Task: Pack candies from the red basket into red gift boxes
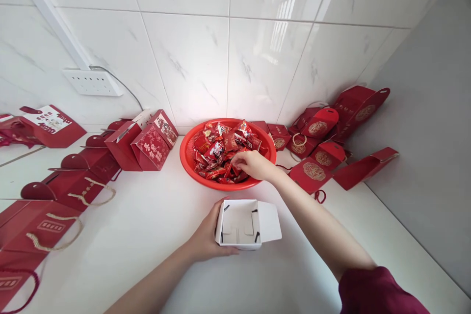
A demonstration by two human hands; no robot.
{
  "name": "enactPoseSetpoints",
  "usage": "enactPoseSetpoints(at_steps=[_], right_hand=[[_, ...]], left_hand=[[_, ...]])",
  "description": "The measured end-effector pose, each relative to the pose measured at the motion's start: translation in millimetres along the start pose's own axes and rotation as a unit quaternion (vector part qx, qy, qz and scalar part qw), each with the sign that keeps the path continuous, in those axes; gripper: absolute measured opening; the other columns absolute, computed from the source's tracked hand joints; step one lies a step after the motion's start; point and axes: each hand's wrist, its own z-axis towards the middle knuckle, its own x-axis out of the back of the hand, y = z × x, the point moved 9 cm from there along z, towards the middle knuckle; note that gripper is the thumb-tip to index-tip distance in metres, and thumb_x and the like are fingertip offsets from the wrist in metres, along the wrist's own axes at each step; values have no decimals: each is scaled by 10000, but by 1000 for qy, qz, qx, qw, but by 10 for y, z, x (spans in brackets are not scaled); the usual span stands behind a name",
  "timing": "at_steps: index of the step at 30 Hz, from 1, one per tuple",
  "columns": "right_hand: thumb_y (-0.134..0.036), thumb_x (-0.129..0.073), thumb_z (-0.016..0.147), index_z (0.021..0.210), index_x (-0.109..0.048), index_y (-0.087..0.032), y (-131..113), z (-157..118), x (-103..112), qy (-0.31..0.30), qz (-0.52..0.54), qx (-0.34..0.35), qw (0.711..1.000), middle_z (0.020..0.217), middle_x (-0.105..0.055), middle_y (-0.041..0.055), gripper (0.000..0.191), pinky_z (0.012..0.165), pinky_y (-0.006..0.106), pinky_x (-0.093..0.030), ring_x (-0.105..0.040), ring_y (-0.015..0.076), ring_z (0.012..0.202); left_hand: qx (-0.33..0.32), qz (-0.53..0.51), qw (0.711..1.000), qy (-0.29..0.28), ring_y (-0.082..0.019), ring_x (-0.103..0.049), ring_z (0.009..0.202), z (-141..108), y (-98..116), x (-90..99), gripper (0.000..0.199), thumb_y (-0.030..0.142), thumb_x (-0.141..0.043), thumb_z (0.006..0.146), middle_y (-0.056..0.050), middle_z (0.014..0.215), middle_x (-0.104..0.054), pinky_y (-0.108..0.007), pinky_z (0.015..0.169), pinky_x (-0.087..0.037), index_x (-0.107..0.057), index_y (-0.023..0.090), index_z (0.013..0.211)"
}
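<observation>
An oval red basket (187, 170) stands against the tiled wall, heaped with small red wrapped packets (215, 149). My right hand (251, 164) reaches over its right side, fingertips bent down among the packets; whatever they pinch is hidden. In front of the basket, an open box (238, 245) with a white inside faces up, its flap (270, 222) folded out to the right. No packets show inside it. Around the box's left side wraps my left hand (208, 235), its fingers partly behind the box and its thumb along the near edge.
Red gift boxes with rope handles (55, 225) line the left side of the white table (147, 235). More red boxes (312, 171) lie at the right, beside a grey panel (423, 108). A white power strip (91, 82) is on the wall.
</observation>
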Motion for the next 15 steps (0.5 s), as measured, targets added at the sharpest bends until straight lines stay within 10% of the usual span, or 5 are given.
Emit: enactPoseSetpoints(at_steps=[15], right_hand=[[-220, -572, 915, 852, -714, -214, -71, 224, -207, -1, -114, -12, 993, 786, -719, 41, 155, 618, 268, -403, -650, 192, 722]], left_hand=[[21, 24, 999, -21, -382, -353, 1407, 3, -109, 61, 1234, 328, -915, 545, -163, 1533, -343, -553, 1145, -313, -178, 280, 1533]])
